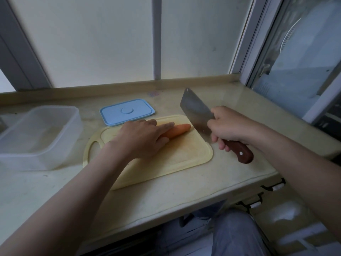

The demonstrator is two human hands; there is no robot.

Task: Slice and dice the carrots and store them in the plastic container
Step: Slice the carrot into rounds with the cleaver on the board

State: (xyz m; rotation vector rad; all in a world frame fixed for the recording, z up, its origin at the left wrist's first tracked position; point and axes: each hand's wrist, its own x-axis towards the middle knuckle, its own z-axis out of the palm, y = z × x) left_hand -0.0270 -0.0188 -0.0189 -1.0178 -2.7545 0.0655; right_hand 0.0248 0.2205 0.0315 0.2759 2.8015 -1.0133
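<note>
- We hold our left hand [140,139] over a whole orange carrot [180,130]. The fingers lie along its top and the thumb tucks against its near side, so the hand grips the carrot and pins it down.
- The carrot lies on its side on a pale yellow plastic cutting board [180,157]. Its rounded tip points right and sticks out past our fingertips, and the rest is hidden under the hand.
- Our right hand [228,127] is wrapped tightly round the dark brown wooden handle [241,152] of a broad steel cleaver [195,115].
- The cleaver's blade stands tilted just to the right of the carrot's tip, without touching it. We cannot tell whether its edge meets the board.
- The board lies on a worn beige countertop [166,193], with its handle hole towards the left.
- A clear rectangular plastic container [27,159] stands open on the countertop to the left of the board. No carrot is in it.
- A light blue rectangular lid [127,111] lies flat behind the board, just beside its far edge.
- A frosted window [92,43] rises behind the counter.
</note>
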